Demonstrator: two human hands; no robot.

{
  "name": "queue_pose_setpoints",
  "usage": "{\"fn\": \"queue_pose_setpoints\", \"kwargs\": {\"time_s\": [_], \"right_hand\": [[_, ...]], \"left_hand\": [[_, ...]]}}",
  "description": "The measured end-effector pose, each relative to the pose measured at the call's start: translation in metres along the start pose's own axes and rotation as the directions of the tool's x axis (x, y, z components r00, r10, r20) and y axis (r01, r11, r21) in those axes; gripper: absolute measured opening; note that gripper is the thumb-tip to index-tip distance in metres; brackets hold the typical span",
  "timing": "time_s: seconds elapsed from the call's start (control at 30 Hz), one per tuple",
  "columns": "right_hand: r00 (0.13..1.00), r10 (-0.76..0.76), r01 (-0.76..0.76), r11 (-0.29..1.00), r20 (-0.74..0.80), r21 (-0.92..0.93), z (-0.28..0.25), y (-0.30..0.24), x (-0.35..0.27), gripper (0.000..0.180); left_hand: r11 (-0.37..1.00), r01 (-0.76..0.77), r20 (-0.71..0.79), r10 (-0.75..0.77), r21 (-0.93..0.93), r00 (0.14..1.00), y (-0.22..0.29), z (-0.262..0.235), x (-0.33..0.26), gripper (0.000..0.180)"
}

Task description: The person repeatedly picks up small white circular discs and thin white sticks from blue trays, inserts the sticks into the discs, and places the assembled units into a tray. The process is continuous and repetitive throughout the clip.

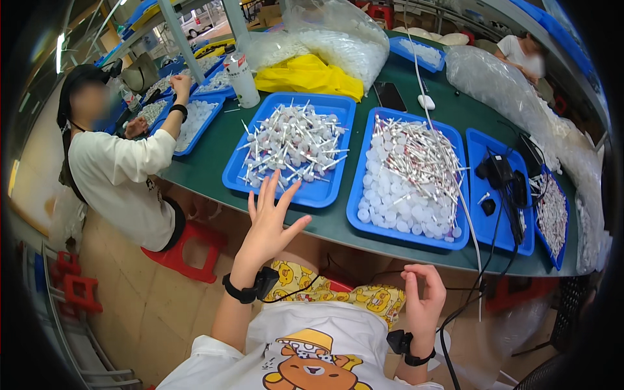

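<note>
Your left hand (268, 220) spreads empty by the blue rectangular plastic tray (318, 194); pinch its white plastic stemmed pieces (292, 138) singly (your right hand (426, 296) curls loosely, apparently empty).

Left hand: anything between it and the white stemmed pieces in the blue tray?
Nothing visible. The left hand, fingers spread, shows across the near rim of the blue tray, fingertips at the near edge of the white stemmed pieces. Can't tell whether they touch.

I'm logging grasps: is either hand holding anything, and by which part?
The left hand is spread open, holding nothing. The right hand shows nothing held, though something tiny could be hidden.
</note>
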State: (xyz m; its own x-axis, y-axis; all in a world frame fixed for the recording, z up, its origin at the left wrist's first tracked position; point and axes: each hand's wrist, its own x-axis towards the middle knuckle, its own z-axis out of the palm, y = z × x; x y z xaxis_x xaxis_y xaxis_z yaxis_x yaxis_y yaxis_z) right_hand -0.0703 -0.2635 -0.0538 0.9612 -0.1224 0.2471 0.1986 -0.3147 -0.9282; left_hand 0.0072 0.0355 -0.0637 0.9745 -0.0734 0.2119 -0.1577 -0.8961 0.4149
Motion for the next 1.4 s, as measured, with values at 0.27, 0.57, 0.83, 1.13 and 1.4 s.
{"fn": "queue_pose_setpoints", "kwargs": {"time_s": [0.27, 0.57, 0.83, 1.13, 1.4], "right_hand": [[0.995, 0.029, -0.025, 0.999, -0.099, 0.037, -0.006, 0.004, -0.03, 0.008], [0.985, -0.017, 0.034, 0.995, -0.172, 0.097, -0.019, -0.006, -0.042, 0.008], [0.988, -0.112, 0.12, 0.991, -0.11, 0.063, -0.02, -0.01, -0.042, 0.008], [0.988, -0.156, 0.156, 0.987, -0.012, 0.036, -0.012, -0.024, -0.032, 0.008], [0.991, -0.132, 0.132, 0.991, 0.014, 0.002, 0.0, -0.032, -0.015, 0.006]], "left_hand": [[0.985, -0.109, -0.096, 0.122, 0.133, 0.988, -0.022, 0.04, -0.011, 0.082], [0.978, -0.126, -0.135, 0.149, 0.166, 0.98, -0.025, 0.04, -0.017, 0.082], [0.977, -0.164, -0.178, 0.187, 0.139, 0.966, -0.029, 0.05, -0.013, 0.081], [0.977, -0.159, -0.124, 0.177, 0.14, 0.976, -0.032, 0.049, -0.012, 0.081], [0.983, -0.131, -0.078, 0.142, 0.127, 0.987, -0.025, 0.039, -0.015, 0.081]]}}
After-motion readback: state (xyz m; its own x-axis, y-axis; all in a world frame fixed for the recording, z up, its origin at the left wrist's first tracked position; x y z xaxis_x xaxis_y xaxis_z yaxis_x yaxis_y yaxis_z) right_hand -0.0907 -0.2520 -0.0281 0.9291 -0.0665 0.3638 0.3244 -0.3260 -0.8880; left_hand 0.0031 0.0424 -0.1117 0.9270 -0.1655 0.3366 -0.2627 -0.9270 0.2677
